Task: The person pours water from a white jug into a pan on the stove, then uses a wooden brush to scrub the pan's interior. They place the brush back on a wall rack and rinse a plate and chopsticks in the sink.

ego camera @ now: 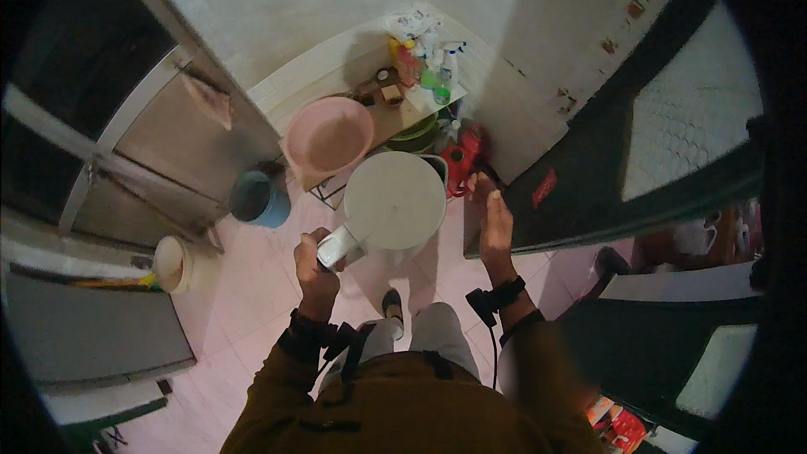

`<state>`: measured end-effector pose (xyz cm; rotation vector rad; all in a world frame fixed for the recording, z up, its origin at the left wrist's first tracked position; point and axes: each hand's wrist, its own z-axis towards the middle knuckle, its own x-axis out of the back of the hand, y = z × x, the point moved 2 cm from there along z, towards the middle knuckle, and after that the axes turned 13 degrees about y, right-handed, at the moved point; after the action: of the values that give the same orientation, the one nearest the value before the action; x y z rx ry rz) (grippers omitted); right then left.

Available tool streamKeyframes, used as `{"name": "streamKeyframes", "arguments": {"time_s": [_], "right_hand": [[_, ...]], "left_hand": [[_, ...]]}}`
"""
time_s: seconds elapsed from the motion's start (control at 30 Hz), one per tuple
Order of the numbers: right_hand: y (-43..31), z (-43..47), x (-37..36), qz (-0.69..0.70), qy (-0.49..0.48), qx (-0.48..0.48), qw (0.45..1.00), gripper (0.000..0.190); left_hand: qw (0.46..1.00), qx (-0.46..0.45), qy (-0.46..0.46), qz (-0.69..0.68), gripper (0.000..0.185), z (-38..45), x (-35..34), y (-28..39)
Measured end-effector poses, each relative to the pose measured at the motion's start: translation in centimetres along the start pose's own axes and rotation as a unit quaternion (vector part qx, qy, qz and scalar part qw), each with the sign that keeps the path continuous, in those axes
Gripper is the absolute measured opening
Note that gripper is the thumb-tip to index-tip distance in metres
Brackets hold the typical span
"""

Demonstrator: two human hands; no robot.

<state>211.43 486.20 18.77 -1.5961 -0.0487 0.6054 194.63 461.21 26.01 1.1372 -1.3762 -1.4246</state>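
Observation:
My left hand (317, 268) grips a white handle (338, 248). This handle reaches the rim of a round, pale, flat-topped object (395, 200), perhaps a pan or a lidded pot, and seems joined to it. The disc hangs or stands in front of my legs, above the pink tiled floor; whether anything supports it underneath is hidden. My right hand (497, 224) is raised to the right of the disc, apart from it, with fingers extended and nothing visible in it. Behind those fingertips are red plastic containers (458, 161).
A pink basin (329, 135) sits on a low bench (388, 123) bearing spray bottles (443, 79). Left of it stand a blue bucket (268, 208) and a whitish bucket (175, 265) by a door (164, 113). A dark cabinet (567, 202) rises at right.

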Motion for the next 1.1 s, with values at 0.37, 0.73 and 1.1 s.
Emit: {"name": "streamKeyframes", "arguments": {"time_s": [0.37,0.73,1.1], "right_hand": [[5.4,9.9,1.3,-0.152,0.072,-0.064,0.984,0.056],[8.0,19.2,4.5,-0.153,0.162,-0.109,0.969,0.053],[15.0,27.9,7.1,-0.368,0.155,-0.106,0.911,0.042]], "left_hand": [[0.976,-0.159,-0.025,0.15,0.022,13.1,-5.1,-7.4],[0.955,-0.201,-0.09,0.197,0.017,21.8,-8.8,-9.2],[0.912,-0.288,-0.22,0.19,0.018,30.3,-12.6,-10.6]]}}
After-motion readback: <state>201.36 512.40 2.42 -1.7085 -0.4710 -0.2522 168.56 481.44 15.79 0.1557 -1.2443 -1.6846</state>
